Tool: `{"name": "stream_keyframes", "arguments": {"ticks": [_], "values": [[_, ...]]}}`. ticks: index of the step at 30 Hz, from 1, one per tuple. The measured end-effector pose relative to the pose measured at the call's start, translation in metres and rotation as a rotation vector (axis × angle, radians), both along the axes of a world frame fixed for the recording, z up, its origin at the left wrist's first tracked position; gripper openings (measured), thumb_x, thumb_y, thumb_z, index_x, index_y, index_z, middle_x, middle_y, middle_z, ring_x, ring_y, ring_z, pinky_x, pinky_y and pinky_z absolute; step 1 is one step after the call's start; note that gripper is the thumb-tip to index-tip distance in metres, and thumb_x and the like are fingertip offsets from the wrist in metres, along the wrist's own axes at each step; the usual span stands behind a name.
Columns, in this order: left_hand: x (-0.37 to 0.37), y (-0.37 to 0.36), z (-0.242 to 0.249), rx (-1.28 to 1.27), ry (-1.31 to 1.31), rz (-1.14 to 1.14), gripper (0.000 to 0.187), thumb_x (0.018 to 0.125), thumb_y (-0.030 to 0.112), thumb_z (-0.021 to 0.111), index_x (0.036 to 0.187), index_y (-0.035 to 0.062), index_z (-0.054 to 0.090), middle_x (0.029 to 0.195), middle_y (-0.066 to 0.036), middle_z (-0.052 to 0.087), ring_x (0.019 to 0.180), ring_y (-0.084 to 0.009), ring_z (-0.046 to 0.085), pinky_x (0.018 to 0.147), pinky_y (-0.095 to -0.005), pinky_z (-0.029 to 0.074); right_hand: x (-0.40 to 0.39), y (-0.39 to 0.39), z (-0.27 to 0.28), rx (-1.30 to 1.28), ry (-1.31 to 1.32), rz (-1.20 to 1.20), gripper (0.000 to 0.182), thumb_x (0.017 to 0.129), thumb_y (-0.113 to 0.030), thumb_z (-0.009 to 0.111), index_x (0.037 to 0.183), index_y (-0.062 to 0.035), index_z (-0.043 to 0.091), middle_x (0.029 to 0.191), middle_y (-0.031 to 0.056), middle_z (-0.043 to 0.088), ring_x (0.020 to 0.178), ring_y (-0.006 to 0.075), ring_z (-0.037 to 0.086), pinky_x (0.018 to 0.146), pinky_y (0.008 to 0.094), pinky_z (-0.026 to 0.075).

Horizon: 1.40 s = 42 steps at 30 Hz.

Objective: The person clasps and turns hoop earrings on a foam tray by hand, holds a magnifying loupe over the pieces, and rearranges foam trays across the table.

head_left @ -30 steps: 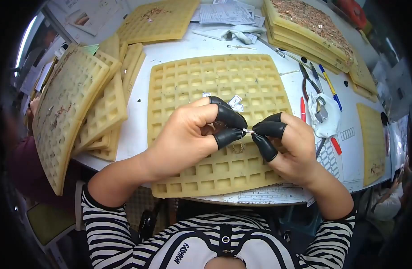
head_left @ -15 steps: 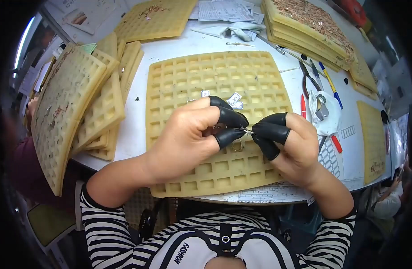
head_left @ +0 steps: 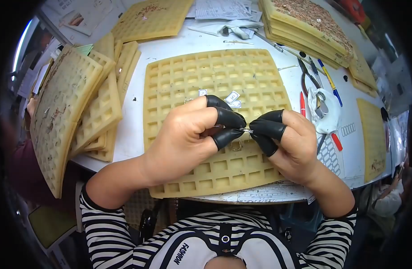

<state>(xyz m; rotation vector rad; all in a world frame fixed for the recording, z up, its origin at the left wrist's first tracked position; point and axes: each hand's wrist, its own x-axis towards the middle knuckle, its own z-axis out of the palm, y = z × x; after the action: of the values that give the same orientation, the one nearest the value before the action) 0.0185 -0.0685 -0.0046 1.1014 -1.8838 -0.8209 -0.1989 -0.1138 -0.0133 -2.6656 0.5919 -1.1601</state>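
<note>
Between my two hands is a small shiny metal piece [head_left: 246, 130], mostly covered by black finger cots. My left hand [head_left: 181, 136] pinches its left end with thumb and finger. From the other side, the covered fingertips of my right hand [head_left: 297, 141] close on it. Both hands hover over a yellow foam tray [head_left: 215, 184] with rows of square pockets. Below the fingertips a thin gold-coloured chain or loop [head_left: 236, 145] shows in part. Small white paper tags [head_left: 232, 96] lie on the tray just beyond my left fingers.
Stacked foam trays lean at the left [head_left: 71, 116], and more trays [head_left: 304, 33] are piled at the back right. Pliers [head_left: 306, 78], a blue-and-yellow pen [head_left: 330, 83], a red pen [head_left: 302, 104] and a white cloth [head_left: 327, 119] lie on the right. A person's arm shows at far right.
The view has shifted slightly. My fingertips stay together on the metal piece, which has turned a little and lies more level, with its right end showing more.
</note>
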Motion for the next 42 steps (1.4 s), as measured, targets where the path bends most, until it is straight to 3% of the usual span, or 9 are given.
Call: {"name": "stream_keyframes", "arguments": {"ticks": [5,18,21,25,28,32,38,40,42], "values": [[-0.001,0.000,-0.001,-0.134,-0.062,0.030,0.019,0.076,-0.006,0.068,0.093,0.0008,0.066,0.087,-0.005,0.060,0.069,-0.0091,0.054,0.057,-0.0214,0.042,0.000,0.000,0.000,-0.004,0.001,0.003,0.026,0.063,0.004,0.071,0.089,-0.0011,0.065,0.080,0.0110,0.063,0.064,0.0244,0.060,0.054,0.0320,0.045],[0.000,-0.001,0.000,-0.206,-0.112,0.042,0.019,0.073,-0.005,0.070,0.092,0.0013,0.067,0.086,-0.007,0.061,0.070,-0.0132,0.056,0.059,-0.0238,0.044,0.000,0.000,0.000,0.011,0.010,0.005,0.025,0.064,0.004,0.071,0.088,0.0000,0.065,0.079,0.0114,0.063,0.064,0.0242,0.060,0.055,0.0316,0.045],[0.003,0.000,0.001,-0.133,-0.172,0.029,0.018,0.075,-0.005,0.069,0.091,0.0006,0.066,0.088,-0.008,0.060,0.072,-0.0145,0.057,0.060,-0.0241,0.044,0.002,0.001,0.002,-0.003,-0.002,0.035,0.026,0.063,0.005,0.070,0.088,0.0009,0.065,0.079,0.0116,0.063,0.064,0.0243,0.060,0.055,0.0315,0.045],[0.007,-0.006,0.004,0.287,0.157,0.003,0.032,0.085,-0.001,0.063,0.116,-0.0018,0.054,0.096,-0.003,0.058,0.092,-0.0069,0.056,0.069,-0.0197,0.047,0.005,0.001,0.002,-0.050,-0.022,0.016,0.025,0.061,0.004,0.072,0.085,-0.0007,0.065,0.078,0.0109,0.062,0.063,0.0240,0.059,0.054,0.0317,0.044],[0.021,-0.012,0.020,0.494,0.263,0.032,0.027,0.094,0.002,0.045,0.120,-0.0019,0.050,0.092,-0.008,0.059,0.079,-0.0092,0.057,0.070,-0.0210,0.047,0.004,0.001,0.009,-0.144,0.090,0.036,0.026,0.058,0.002,0.071,0.084,-0.0008,0.065,0.078,0.0099,0.063,0.062,0.0236,0.058,0.052,0.0317,0.043],[0.029,-0.019,0.014,0.390,0.290,0.045,0.030,0.093,-0.001,0.038,0.121,-0.0026,0.049,0.095,-0.011,0.061,0.080,-0.0140,0.060,0.073,-0.0253,0.049,0.009,0.001,0.006,-0.301,0.221,0.155,0.026,0.049,-0.009,0.063,0.075,-0.0026,0.062,0.076,0.0080,0.059,0.060,0.0215,0.055,0.052,0.0316,0.044],[0.026,-0.022,0.012,0.415,0.403,0.029,0.032,0.092,-0.004,0.041,0.124,-0.0046,0.044,0.106,-0.015,0.060,0.097,-0.0206,0.062,0.082,-0.0292,0.052,0.024,0.013,0.019,-0.403,0.354,0.122,0.010,0.057,-0.014,0.056,0.059,-0.0094,0.048,0.065,0.0026,0.042,0.065,0.0172,0.049,0.057,0.0277,0.040],[0.024,-0.022,0.015,0.432,0.379,0.019,0.035,0.091,-0.004,0.044,0.126,-0.0048,0.041,0.110,-0.015,0.059,0.098,-0.0209,0.062,0.082,-0.0294,0.052,0.027,0.016,0.022,-0.410,0.426,0.113,0.010,0.057,-0.014,0.057,0.059,-0.0092,0.049,0.066,0.0024,0.043,0.067,0.0170,0.049,0.058,0.0275,0.040],[0.023,-0.021,0.014,0.421,0.439,0.008,0.037,0.090,-0.004,0.047,0.126,-0.0051,0.040,0.111,-0.014,0.058,0.100,-0.0208,0.061,0.082,-0.0291,0.052,0.029,0.015,0.020,-0.417,0.393,0.181,0.013,0.049,-0.016,0.055,0.056,-0.0091,0.046,0.066,0.0035,0.042,0.064,0.0182,0.049,0.055,0.0291,0.041]]}}
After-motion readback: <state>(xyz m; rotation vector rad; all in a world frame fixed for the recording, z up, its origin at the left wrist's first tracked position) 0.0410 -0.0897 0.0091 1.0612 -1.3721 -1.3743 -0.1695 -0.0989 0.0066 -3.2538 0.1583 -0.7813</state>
